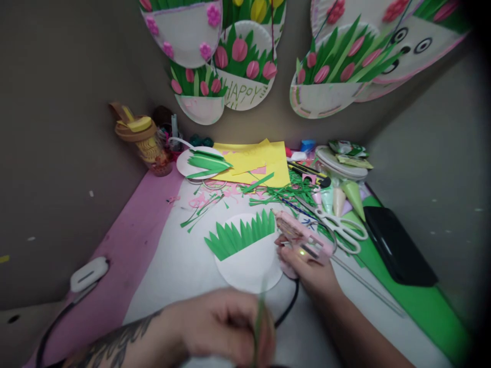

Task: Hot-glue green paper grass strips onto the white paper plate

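With the right hand gripping the glue gun beside the paper plate and the left hand pinching a green strip, hot glue could drip onto the plate or burn fingers.

Dim, soft-focus, dark vignetted corners
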Action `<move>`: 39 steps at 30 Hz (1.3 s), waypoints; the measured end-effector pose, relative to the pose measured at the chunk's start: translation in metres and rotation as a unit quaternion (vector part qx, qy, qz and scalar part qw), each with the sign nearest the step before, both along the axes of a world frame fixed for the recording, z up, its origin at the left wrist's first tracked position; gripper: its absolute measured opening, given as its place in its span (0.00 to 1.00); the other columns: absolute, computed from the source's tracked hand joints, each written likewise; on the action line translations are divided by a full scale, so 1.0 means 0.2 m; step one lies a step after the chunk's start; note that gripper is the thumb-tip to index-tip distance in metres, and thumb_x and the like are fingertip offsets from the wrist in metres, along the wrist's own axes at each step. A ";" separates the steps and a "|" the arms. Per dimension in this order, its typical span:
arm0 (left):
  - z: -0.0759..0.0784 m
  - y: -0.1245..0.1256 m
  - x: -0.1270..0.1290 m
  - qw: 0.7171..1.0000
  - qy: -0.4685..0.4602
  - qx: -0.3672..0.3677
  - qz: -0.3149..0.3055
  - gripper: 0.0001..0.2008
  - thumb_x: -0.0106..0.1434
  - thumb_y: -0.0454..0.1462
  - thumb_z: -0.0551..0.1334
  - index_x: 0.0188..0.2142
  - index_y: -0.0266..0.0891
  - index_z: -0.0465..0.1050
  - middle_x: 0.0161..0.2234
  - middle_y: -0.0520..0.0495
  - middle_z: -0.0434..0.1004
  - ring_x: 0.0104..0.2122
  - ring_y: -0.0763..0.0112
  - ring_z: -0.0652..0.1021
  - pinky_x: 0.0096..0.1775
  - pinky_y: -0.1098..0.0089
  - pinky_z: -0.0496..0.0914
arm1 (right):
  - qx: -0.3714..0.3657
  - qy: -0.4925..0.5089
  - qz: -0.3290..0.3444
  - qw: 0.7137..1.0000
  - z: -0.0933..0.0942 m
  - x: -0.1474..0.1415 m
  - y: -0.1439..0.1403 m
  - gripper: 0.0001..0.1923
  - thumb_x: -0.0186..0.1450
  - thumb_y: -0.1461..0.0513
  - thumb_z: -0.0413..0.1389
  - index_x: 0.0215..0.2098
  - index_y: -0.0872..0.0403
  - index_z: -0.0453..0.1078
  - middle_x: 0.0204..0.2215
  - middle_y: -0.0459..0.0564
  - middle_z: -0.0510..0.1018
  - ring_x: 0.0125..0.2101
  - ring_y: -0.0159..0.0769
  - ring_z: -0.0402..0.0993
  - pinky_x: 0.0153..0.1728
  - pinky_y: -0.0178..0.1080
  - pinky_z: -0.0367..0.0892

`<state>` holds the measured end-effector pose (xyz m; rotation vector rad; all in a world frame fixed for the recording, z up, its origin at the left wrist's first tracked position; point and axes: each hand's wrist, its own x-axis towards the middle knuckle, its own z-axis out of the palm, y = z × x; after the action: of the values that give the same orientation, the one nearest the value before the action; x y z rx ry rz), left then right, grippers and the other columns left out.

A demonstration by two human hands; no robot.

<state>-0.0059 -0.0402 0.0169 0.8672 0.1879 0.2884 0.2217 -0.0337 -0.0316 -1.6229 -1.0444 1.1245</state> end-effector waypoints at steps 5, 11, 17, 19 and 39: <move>-0.02 0.18 -0.01 0.939 -0.005 -0.033 0.344 0.12 0.57 0.41 0.69 0.26 0.38 0.69 0.23 0.53 0.63 0.21 0.79 0.63 0.23 0.77 0.58 | 0.053 0.098 0.071 0.991 0.03 -0.01 -0.02 0.22 0.55 0.49 0.62 0.45 0.51 0.74 0.33 0.51 0.79 0.23 0.34 0.71 0.20 0.35 0.66; -0.10 0.21 0.04 0.897 0.026 -0.162 0.410 0.12 0.55 0.36 0.69 0.25 0.35 0.67 0.23 0.55 0.54 0.21 0.80 0.58 0.20 0.80 0.53 | 0.138 0.008 0.240 0.961 0.11 -0.04 -0.02 0.18 0.58 0.58 0.59 0.47 0.50 0.75 0.31 0.49 0.75 0.27 0.35 0.71 0.27 0.35 0.67; -0.11 0.19 0.05 0.899 0.032 -0.173 0.401 0.14 0.53 0.37 0.71 0.25 0.35 0.65 0.24 0.55 0.55 0.21 0.81 0.58 0.19 0.80 0.53 | 0.204 -0.040 0.300 0.931 0.16 -0.09 -0.02 0.10 0.59 0.62 0.56 0.39 0.52 0.72 0.27 0.48 0.73 0.24 0.34 0.68 0.26 0.35 0.65; -0.13 0.19 0.05 0.903 0.031 -0.174 0.392 0.14 0.53 0.38 0.71 0.25 0.35 0.65 0.24 0.55 0.55 0.21 0.82 0.58 0.20 0.80 0.52 | 0.213 -0.048 0.310 0.925 0.17 -0.10 -0.03 0.09 0.59 0.62 0.55 0.38 0.53 0.71 0.26 0.47 0.72 0.24 0.34 0.68 0.26 0.35 0.65; -0.14 0.20 0.05 0.902 0.004 -0.197 0.385 0.11 0.56 0.34 0.69 0.26 0.35 0.66 0.24 0.55 0.55 0.22 0.81 0.60 0.20 0.80 0.52 | 0.221 -0.094 0.338 0.910 0.18 -0.12 -0.03 0.02 0.58 0.64 0.53 0.27 0.52 0.64 0.20 0.44 0.66 0.23 0.33 0.65 0.24 0.35 0.61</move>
<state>0.0048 -0.0008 -0.0120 0.3526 0.5796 0.9529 0.1974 -0.0401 0.0050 -1.0298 -1.9284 1.0502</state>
